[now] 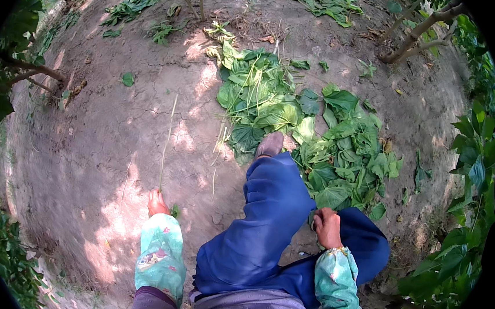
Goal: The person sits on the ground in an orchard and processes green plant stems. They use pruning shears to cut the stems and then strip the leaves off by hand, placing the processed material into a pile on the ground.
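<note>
My left hand point(157, 204) is at lower left above the soil, its fingers curled at the lower end of a long thin pale stalk point(168, 139). A small green leaf point(174, 210) shows beside that wrist. My right hand point(328, 228) is bent between my knees, close to the blue trousers point(267, 230). Something small and dark shows at its fingers, too hidden to name. Large cut green leaves lie in a heap point(343, 162) just beyond this hand. A second heap of leaves point(261, 90), with pale stems on top, spreads past my shoe point(270, 144).
Woody trunks stand at the upper right point(406, 45) and the left point(36, 70). Thin stems point(194, 0) rise at the top. More leaf piles lie on the far ground point(320, 3). Leafy branches point(475, 172) hang along the right side. The soil point(100, 143) is dry and cracked.
</note>
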### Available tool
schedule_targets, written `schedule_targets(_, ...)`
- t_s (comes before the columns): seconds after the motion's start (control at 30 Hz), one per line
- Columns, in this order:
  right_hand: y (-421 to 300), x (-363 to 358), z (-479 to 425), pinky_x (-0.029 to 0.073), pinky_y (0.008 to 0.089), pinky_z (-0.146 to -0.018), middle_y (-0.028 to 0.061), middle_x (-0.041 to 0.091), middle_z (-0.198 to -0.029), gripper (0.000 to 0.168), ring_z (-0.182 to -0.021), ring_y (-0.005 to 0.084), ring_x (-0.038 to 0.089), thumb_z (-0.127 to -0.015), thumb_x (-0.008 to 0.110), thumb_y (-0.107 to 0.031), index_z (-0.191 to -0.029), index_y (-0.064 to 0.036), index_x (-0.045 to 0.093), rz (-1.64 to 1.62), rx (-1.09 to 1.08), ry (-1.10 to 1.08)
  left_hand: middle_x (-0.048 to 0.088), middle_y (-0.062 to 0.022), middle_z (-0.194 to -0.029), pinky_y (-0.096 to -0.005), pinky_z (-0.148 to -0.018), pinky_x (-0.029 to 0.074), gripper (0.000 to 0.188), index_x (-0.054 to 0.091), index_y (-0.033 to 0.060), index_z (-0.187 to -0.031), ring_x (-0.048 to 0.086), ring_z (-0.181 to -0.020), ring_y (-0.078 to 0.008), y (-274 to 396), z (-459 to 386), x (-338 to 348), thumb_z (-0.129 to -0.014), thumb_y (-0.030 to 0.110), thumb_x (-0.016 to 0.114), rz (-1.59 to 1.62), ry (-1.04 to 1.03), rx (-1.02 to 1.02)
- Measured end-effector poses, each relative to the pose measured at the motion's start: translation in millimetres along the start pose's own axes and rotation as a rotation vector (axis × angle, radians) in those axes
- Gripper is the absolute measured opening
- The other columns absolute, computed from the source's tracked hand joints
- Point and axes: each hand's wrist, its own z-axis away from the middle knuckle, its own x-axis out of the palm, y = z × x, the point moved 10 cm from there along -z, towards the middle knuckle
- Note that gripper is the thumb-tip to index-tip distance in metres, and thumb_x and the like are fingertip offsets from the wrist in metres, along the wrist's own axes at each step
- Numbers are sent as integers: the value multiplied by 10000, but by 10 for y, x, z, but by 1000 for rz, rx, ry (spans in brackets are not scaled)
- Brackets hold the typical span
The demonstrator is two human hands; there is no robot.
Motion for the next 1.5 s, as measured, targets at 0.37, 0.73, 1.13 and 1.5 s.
schedule_targets(0.37, -1588, -2061, -143, 481, 440, -904, 157, 612, -1145, 382, -1067, 365, 584, -814, 684, 6, -1188, -6, 606, 75, -443, 810, 560, -99, -848, -425, -689, 482, 154, 610, 66, -926, 607, -801, -313, 5261, -968, -725, -820, 80, 720, 348, -113, 1042)
schedule_targets(0.73, -511, -2916, -510, 465, 432, -722, 118, 605, -885, 111, -821, 325, 617, -870, 669, -60, -976, -48, 637, -79, -279, 906, 598, -137, -787, -382, -630, 458, 87, 608, 4, -965, 587, -672, -297, 7190, -314, -337, -910, 58, 649, 847, -513, 985)
schedule_targets(1.13, -496, -2662, -682, 465, 452, -635, 179, 582, -823, 94, -741, 402, 609, -918, 622, -37, -985, 23, 595, -354, -354, 741, 554, 18, -776, -213, -617, 393, 148, 621, 38, -984, 466, -674, -58, 7312, -218, 398, -1029, 170, 570, 1598, -897, 206)
schedule_targets(1.5, -350, -2540, -638, 489, 451, -664, 175, 609, -871, 93, -786, 386, 631, -884, 648, -40, -951, 5, 601, -238, -235, 724, 637, -15, -940, -231, -679, 472, 155, 601, 10, -1147, 572, -782, -71, 7538, 10, 141, -1013, 79, 568, 1393, -715, 532)
